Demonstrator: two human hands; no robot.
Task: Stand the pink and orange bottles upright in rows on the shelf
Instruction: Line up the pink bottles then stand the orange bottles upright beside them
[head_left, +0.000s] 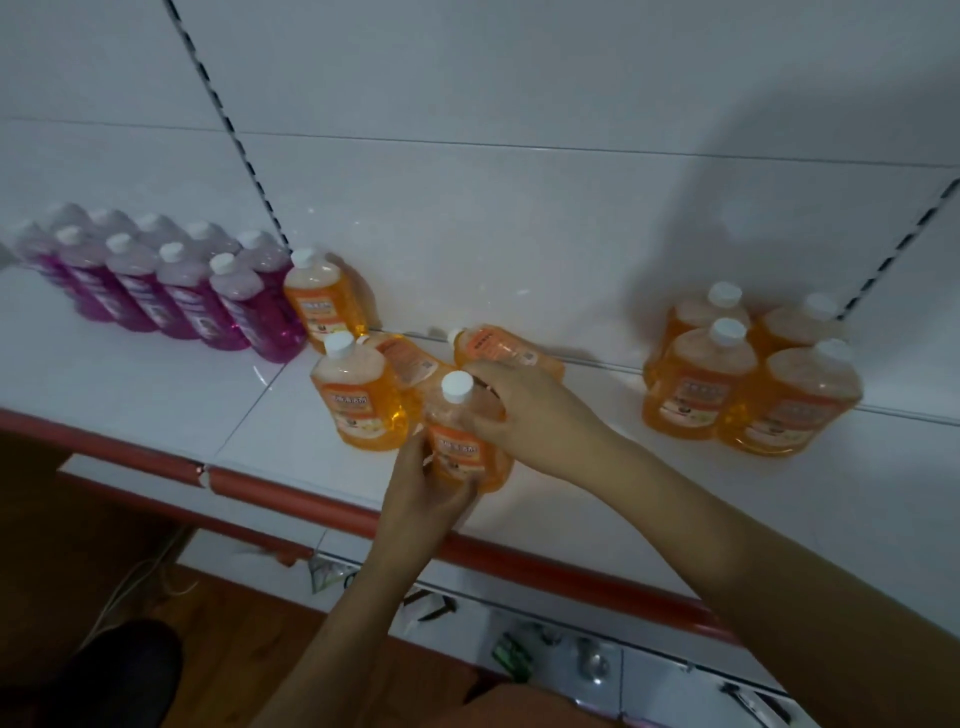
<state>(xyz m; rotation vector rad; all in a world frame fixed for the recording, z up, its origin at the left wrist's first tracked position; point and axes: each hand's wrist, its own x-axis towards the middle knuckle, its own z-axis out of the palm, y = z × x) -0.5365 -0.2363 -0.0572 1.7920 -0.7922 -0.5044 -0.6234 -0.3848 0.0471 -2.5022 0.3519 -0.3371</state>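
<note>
An orange bottle (464, 441) with a white cap stands near the front of the white shelf (156, 384). My left hand (423, 480) grips its lower body and my right hand (511, 402) wraps its shoulder. Just left of it stands another orange bottle (358, 397), and a third (324, 299) stands by the back wall. Two orange bottles (506, 351) (408, 358) lie on their sides behind my hands. Pink bottles (171, 283) stand upright in two rows at the left. At the right, several orange bottles (753, 374) stand in a cluster.
A red strip (291, 499) runs along the shelf's front edge. Slotted uprights (234, 130) run up the white back panel. A lower shelf (597, 660) holds small items. Cables lie on the wooden floor (140, 577) at the lower left.
</note>
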